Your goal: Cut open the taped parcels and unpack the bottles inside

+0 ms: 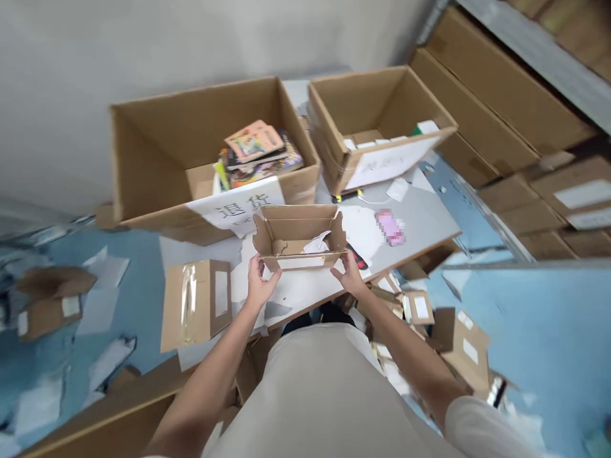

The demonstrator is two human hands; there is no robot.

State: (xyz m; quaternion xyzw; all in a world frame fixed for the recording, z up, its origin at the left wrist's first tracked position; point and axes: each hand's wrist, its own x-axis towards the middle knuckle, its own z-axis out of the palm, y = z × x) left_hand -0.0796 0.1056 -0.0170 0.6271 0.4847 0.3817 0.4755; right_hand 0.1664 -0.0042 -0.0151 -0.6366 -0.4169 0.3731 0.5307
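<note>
A small open cardboard box [300, 229] sits on the white table in front of me, its lid flap raised at the back. A crumpled piece of white paper [317, 242] lies inside it. My left hand [260, 280] grips the box's near left corner, thumb on the front wall and fingers around the side. At the near right corner my right hand [351, 275] grips the same box in the same way. Beside my left hand stands a closed, taped cardboard box [195, 302]. A red and black object [357, 256] is partly hidden behind my right hand.
Behind stand a large open carton [200, 108] with books [258, 149] and another open carton [329, 137] holding small white boxes. A blurred pink object [390, 228] lies on the table [424, 216]. Discarded boxes [470, 350] and papers litter the blue floor. Stacked cartons [487, 95] line the right.
</note>
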